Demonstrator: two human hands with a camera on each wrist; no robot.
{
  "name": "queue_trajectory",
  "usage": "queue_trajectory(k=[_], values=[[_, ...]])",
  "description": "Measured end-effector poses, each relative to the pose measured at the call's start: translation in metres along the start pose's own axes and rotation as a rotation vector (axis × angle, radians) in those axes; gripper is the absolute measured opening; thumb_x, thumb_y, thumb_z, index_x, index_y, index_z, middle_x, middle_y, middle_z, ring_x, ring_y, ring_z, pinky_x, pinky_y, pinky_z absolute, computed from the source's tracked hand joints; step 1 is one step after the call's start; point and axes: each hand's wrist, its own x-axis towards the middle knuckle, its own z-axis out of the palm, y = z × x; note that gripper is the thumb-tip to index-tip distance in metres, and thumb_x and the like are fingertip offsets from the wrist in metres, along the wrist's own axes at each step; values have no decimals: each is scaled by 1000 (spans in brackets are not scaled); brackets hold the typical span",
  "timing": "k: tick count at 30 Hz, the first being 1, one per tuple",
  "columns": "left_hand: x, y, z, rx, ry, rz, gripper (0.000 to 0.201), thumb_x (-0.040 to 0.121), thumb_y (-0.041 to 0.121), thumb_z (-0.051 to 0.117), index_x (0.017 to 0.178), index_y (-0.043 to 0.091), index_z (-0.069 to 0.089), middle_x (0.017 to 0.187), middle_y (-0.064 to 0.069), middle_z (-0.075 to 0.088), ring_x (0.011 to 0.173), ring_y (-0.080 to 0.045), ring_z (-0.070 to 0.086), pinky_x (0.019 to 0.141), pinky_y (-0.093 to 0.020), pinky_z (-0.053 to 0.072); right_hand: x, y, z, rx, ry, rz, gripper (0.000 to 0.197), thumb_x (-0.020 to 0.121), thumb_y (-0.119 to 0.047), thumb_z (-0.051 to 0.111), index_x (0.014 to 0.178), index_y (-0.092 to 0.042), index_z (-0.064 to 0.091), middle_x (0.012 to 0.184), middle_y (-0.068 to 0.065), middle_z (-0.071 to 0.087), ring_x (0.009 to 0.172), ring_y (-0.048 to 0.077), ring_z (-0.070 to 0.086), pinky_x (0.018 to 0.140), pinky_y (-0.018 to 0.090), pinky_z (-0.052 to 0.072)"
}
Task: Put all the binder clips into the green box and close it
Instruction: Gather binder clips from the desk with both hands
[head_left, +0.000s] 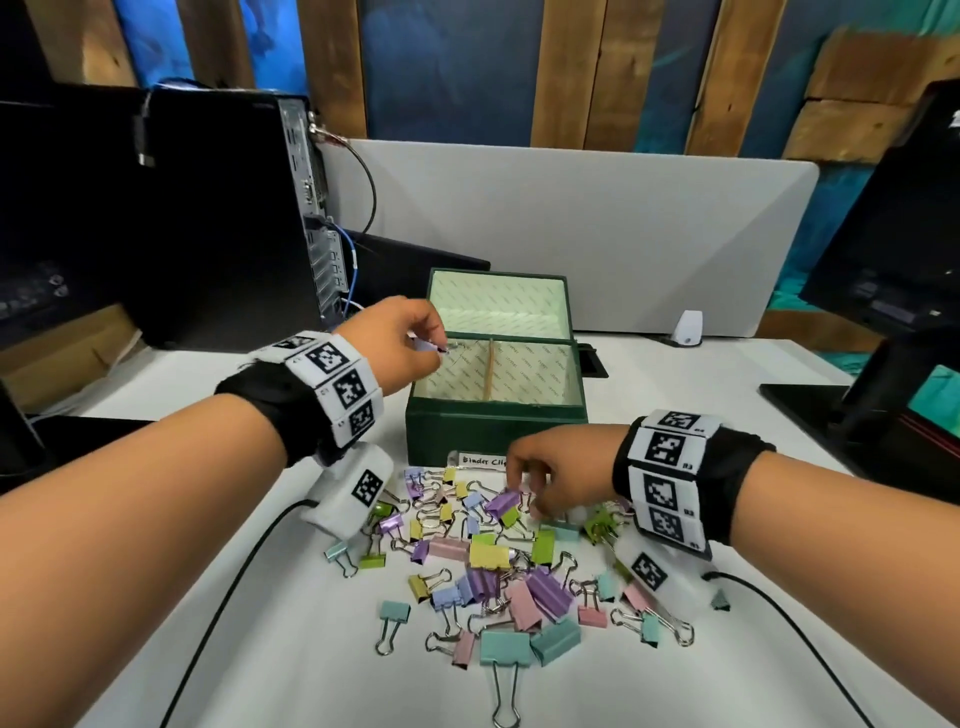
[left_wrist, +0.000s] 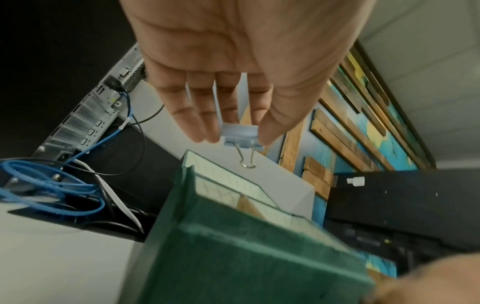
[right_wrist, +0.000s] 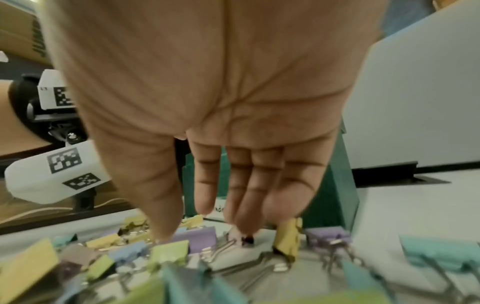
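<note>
1. The green box (head_left: 496, 428) stands open on the white table (head_left: 291, 623), its lid upright at the far side; the inside is lined with pale patterned paper and split by a tan divider (head_left: 489, 370) into a left and a right compartment.
2. The left hand (head_left: 390, 347) hovers over the box's left edge, thumb and fingertips pinching a pale blue binder clip (left_wrist: 240, 134) by its body, wire handles hanging down.
3. The binder clips (head_left: 498, 561) lie in a loose pile just in front of the box: pastel purple, pink, yellow, green, teal and blue, in several sizes, with silver wire handles.
4. The right hand (head_left: 558, 467) reaches down into the far part of the pile, fingers extended and touching clips; whether it grips one, I cannot tell.
5. A handwritten label (head_left: 478, 460) lies against the box's front.
</note>
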Motion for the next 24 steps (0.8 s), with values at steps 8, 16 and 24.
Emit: queue_trajectory(k=[8,16,24], values=[[-5,-7,14,154,-177,84,43,81,31,67,122,30,53,133,2,42,120,-16,46,99,-28,37,13,-7,8,-171,-26,-6,44,80,-29,69,120,-25,50,117,1,58,98,20,57,71,26,43],[-47,-23,0,399,-584,-122,26,77,46,65,97,32,58,97,8,64,83,-10,57,82,-28,47,16,-6,7,-102,-14,-11,34,79,-21,71,105,-20,48,95,-1,57,75,15,51,53,20,38],[-47,-15,36,574,-736,-71,65,74,55,65,132,51,35,132,3,49,118,-21,51,95,-30,40,12,-13,5,-103,-82,-67,28,77,-23,72,101,-20,57,83,-10,48,73,10,47,54,18,34]])
